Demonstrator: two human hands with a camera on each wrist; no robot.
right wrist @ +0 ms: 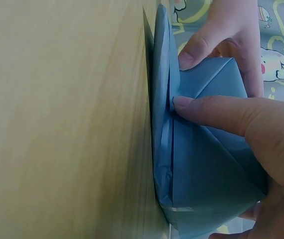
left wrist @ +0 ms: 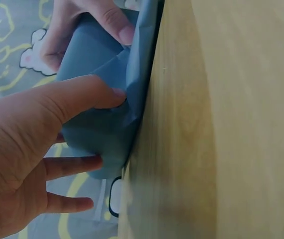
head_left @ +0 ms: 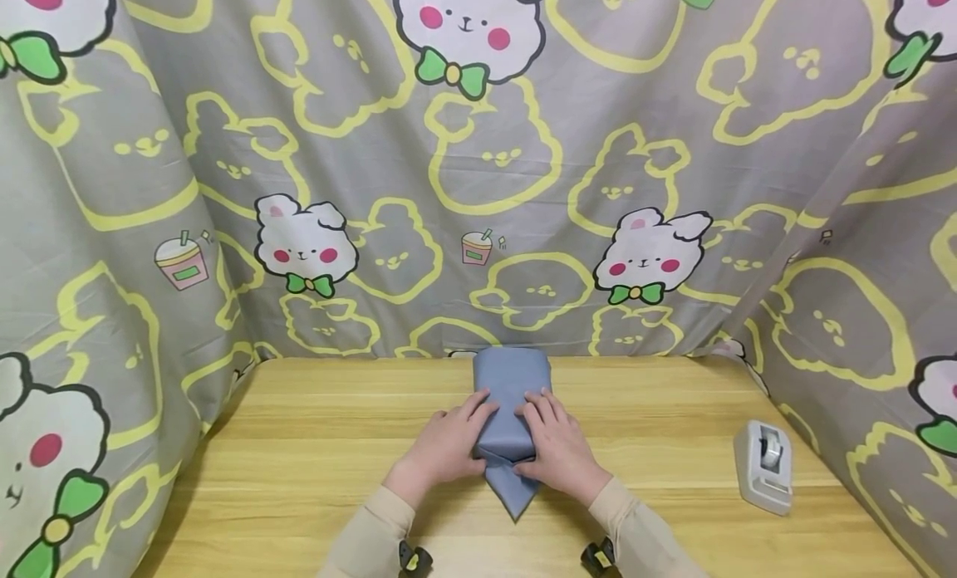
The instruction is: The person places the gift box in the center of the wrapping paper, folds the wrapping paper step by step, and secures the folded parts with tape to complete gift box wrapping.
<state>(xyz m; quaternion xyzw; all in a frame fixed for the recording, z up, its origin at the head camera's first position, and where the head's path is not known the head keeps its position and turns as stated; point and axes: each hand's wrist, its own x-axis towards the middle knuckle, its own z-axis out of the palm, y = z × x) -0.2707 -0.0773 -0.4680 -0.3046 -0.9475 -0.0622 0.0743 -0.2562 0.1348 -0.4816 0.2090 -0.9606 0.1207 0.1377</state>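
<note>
A box wrapped in blue paper [head_left: 512, 395] lies on the wooden table, its near end turned toward me. From that end a pointed paper flap [head_left: 512, 497] sticks out flat on the tabletop. My left hand [head_left: 446, 445] grips the box's left near corner, fingers over the top edge and thumb at the folded end. On the opposite side, my right hand [head_left: 562, 445] holds the right near corner the same way. In the right wrist view, the right thumb presses into the crease above the folded flap [right wrist: 163, 124]. The left thumb presses the same crease in the left wrist view.
A white tape dispenser [head_left: 764, 468] with a roll of tape stands at the right of the table [head_left: 336, 412]. Grey curtains [head_left: 463, 163] with cartoon prints hang behind the table and along both sides.
</note>
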